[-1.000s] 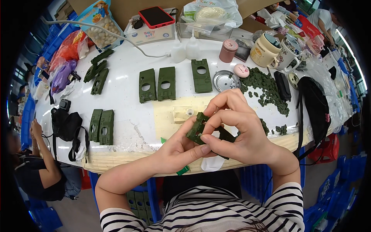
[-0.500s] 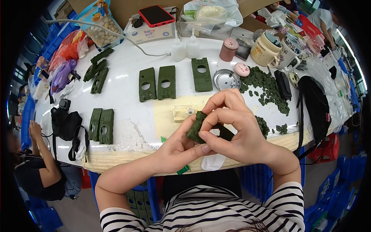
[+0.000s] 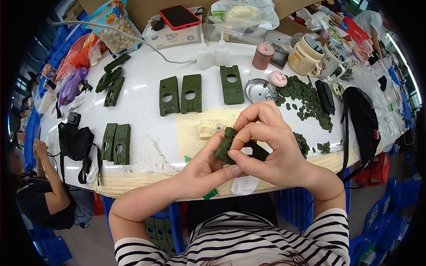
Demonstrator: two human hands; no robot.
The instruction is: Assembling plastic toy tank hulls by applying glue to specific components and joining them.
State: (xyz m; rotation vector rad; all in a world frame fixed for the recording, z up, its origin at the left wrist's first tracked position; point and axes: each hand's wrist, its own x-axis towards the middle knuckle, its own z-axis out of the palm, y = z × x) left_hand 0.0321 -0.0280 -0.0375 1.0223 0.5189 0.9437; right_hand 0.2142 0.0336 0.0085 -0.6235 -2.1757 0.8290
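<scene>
Between my two hands, above the table's near edge, is a dark green plastic model tank hull, held tilted. My left hand is closed round its left end, thumb below. The fingers of my right hand pinch its upper side, and they hide much of the piece. Whether a tiny part sits in the right fingertips cannot be seen. Just behind the hands a cream block with a round hole rests on a yellowish sheet. Several similar green hulls lie flat farther back and at the left.
A heap of small green parts spreads at the right, beside a round metal dish. White squeeze bottles, a pink tin and mugs stand at the back. Black bags lie left; another person sits there.
Almost nothing differs. My right hand has shifted very slightly, and both hands keep their hold on the green hull.
</scene>
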